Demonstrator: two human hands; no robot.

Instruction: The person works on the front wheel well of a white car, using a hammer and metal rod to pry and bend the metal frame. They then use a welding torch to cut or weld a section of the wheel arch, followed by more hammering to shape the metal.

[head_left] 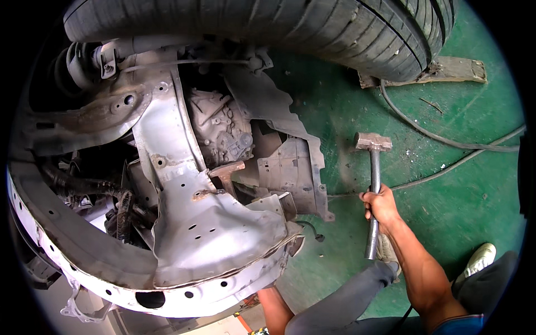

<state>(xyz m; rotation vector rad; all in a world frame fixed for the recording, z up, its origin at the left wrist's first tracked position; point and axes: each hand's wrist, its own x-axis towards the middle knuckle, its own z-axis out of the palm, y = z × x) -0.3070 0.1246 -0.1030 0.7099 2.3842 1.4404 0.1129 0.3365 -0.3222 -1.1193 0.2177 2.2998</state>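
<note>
My right hand (381,205) is closed round the metal handle of a sledgehammer (373,143). The hammer's blocky, worn head points up and away from me, over the floor to the right of the car body. My left forearm (274,310) runs up behind the silver body panel (218,229), which hides my left hand. That panel is bare metal with dents, holes and a rust patch. Just above it a rusty T-shaped metal piece (226,170), like a hammer head, sticks out; what holds it is hidden.
A big tyre (268,28) fills the top. Beneath its right side lies a wooden plank (455,71). A grey hose (424,131) crosses the green floor (446,195). A dirty gearbox casing (215,125) and a torn dark liner (285,167) sit beside the panel.
</note>
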